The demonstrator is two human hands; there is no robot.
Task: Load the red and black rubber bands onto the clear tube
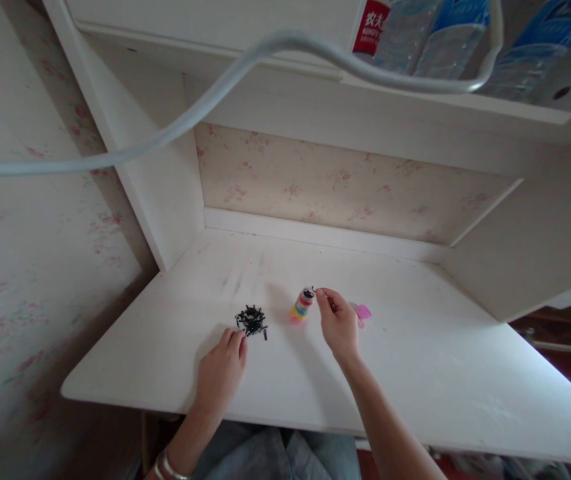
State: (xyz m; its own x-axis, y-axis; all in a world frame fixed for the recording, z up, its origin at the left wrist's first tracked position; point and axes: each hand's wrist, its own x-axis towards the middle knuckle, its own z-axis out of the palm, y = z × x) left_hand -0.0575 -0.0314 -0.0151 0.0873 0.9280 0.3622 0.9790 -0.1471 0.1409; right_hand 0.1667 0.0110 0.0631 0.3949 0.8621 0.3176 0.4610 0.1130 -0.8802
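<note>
A loose pile of small black strips (252, 320), their exact kind too small to make out, lies on the white desk. My left hand (222, 363) is at the pile's near edge, its fingers closed together at the tips; whatever they may pinch is hidden. To the right of the pile stands a small clear bottle (304, 303) with red, blue, yellow and pink colouring and black pieces at its open top. My right hand (339, 325) is beside the bottle's mouth, thumb and finger pinching one small black strip there.
Behind my right hand lies a pink translucent object (363, 311). The white desk (415, 373) has a raised back and side panels. Overhead, a pale cable (225, 87) crosses in front of a shelf holding several plastic bottles (452, 40).
</note>
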